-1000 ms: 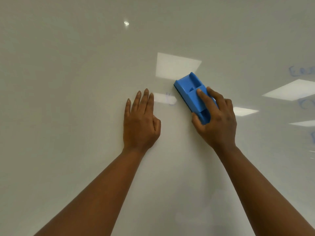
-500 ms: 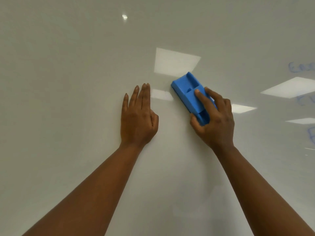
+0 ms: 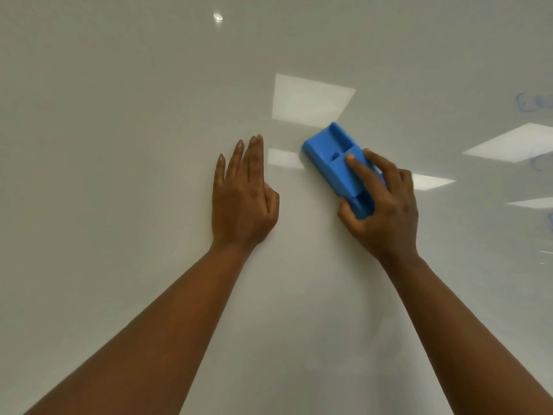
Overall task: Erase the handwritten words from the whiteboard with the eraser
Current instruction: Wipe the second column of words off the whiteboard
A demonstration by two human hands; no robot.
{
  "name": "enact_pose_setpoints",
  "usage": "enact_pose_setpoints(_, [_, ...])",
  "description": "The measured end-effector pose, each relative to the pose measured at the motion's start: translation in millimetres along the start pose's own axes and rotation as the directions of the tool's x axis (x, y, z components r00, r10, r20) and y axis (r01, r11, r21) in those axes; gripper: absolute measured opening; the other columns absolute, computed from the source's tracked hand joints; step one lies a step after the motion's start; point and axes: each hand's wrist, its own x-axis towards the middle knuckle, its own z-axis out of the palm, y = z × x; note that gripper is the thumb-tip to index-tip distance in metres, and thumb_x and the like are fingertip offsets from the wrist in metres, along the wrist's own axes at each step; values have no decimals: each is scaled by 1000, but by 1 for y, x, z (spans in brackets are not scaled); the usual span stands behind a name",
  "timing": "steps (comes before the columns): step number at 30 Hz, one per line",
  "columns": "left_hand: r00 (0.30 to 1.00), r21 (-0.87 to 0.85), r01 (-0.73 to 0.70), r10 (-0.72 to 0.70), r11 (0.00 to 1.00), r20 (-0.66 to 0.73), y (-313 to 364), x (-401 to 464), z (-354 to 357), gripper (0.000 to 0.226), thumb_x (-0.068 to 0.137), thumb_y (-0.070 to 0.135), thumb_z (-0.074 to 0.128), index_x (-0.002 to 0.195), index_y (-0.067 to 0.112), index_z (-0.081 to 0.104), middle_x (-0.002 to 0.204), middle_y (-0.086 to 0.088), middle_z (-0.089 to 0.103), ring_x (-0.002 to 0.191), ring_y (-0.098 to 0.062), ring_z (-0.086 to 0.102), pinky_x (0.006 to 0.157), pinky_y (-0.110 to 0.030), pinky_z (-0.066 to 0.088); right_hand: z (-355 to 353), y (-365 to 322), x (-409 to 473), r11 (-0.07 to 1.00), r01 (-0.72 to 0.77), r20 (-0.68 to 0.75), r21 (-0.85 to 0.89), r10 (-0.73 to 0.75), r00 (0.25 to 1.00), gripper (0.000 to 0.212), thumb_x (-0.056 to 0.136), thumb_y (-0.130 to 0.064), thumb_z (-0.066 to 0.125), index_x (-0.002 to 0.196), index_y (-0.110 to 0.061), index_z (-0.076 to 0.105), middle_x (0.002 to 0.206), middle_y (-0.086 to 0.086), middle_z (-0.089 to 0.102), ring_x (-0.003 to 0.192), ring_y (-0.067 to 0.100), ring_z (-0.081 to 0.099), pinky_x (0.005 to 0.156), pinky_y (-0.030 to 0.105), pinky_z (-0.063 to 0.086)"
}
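A white glossy whiteboard (image 3: 119, 145) fills the view. My right hand (image 3: 384, 205) grips a blue block eraser (image 3: 335, 158) right of centre, thumb on its near side and fingers over its top, pressing it to the board at a slant. My left hand (image 3: 244, 196) lies flat on the board just left of the eraser, fingers straight and pointing up. Faint blue handwriting (image 3: 532, 101) shows at the far right edge, with more faint blue strokes (image 3: 541, 161) below it. The board around the eraser looks wiped.
Bright rectangular reflections of ceiling lights (image 3: 308, 98) lie on the board above and right of the eraser. A small round shiny spot (image 3: 218, 17) sits near the top.
A faint blue mark left of the eraser, visible a second ago, is gone. The eraser and both hands stay in nearly the same place on the board.
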Motion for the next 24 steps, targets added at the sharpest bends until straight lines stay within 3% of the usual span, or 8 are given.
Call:
enact_pose_setpoints(4, [1000, -4, 2, -2, 1000, -4, 0, -1, 1, 63, 81, 8, 40, 143, -1, 29, 144, -17, 41, 135, -32, 36, 113, -45, 20, 12, -14, 9, 990, -140, -65, -3, 140, 988, 60, 72, -16, 67, 130, -15, 50, 132, 11, 49, 101, 34, 49, 75, 39, 48])
enact_pose_setpoints(10, [1000, -42, 17, -17, 999, -13, 0, -1, 0, 64, 81, 9, 38, 143, -2, 29, 144, -17, 40, 135, -31, 36, 114, -45, 20, 22, -38, 6, 1000, 5, 51, 2, -5, 999, 61, 72, -18, 69, 130, -14, 51, 133, 12, 49, 101, 33, 50, 75, 36, 47])
enact_pose_setpoints(14, [1000, -55, 20, -20, 998, -8, -1, -3, -1, 64, 80, 7, 39, 142, -2, 29, 144, -17, 40, 135, -31, 37, 114, -43, 19, 11, -21, -2, 997, 75, 47, -31, -73, 996, 60, 69, -17, 69, 127, -15, 55, 130, 10, 52, 96, 34, 53, 72, 39, 50])
enact_pose_setpoints(17, [1000, -39, 8, -9, 999, -3, -2, -5, -1, 63, 81, 6, 40, 142, -3, 29, 145, -17, 40, 135, -31, 37, 114, -43, 19, 2, 4, -3, 996, -71, -64, -55, 68, 996, 59, 70, -15, 68, 128, -17, 54, 130, 11, 52, 98, 36, 52, 77, 40, 48])
enact_pose_setpoints(21, [1000, -35, 9, -9, 999, 6, -2, -5, -1, 62, 82, 8, 39, 143, -2, 28, 145, -16, 40, 136, -32, 35, 115, -43, 18, 1, 15, 3, 926, -375, -180, -32, 364, 914, 62, 77, -19, 63, 136, -19, 44, 136, 9, 44, 108, 32, 43, 81, 42, 47])
enact_pose_setpoints(24, [1000, -35, 7, -7, 999, 4, -2, -6, -1, 62, 82, 8, 40, 142, -2, 29, 144, -17, 40, 135, -32, 37, 114, -44, 20, 11, -4, 3, 941, -339, -186, -6, 332, 925, 61, 76, -18, 62, 135, -15, 46, 135, 13, 45, 105, 35, 45, 83, 39, 43])
